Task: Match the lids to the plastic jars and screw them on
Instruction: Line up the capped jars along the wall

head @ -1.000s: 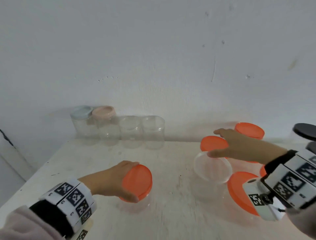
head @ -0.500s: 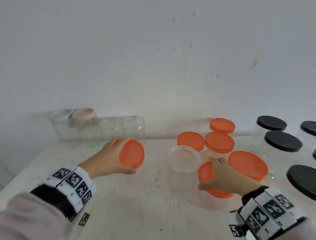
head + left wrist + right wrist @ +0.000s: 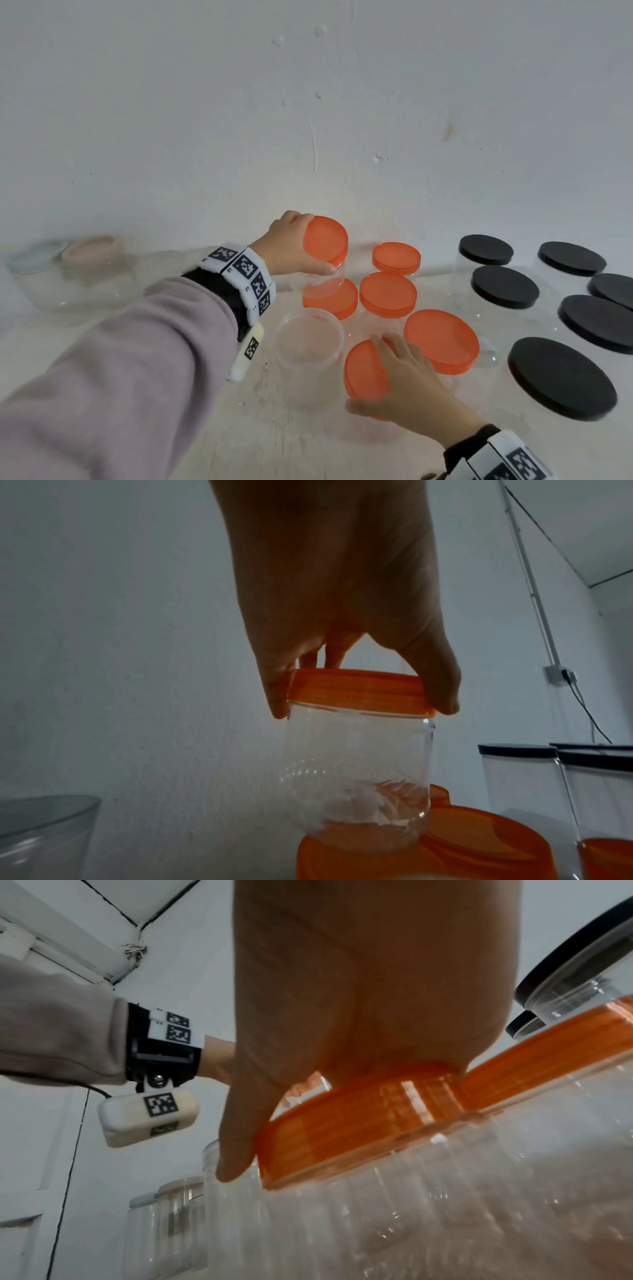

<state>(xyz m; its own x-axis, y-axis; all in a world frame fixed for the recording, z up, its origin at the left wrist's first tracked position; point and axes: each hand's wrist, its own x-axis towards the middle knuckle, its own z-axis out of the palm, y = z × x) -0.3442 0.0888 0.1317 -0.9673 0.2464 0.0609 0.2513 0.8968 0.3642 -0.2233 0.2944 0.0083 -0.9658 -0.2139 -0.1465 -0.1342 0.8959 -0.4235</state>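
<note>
Blurred pastel-lidded jars (image 3: 65, 270), far left.

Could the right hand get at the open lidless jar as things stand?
Probably yes, once freed: the lidless jar stands just left of the right hand, nothing between them, but that hand grips an orange lid.

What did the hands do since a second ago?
The left hand carried its small orange-lidded jar from the table's left over to the orange jars at the back. The right hand left a far lid and took grip of a nearer orange lid. The open jar stayed uncapped.
</note>
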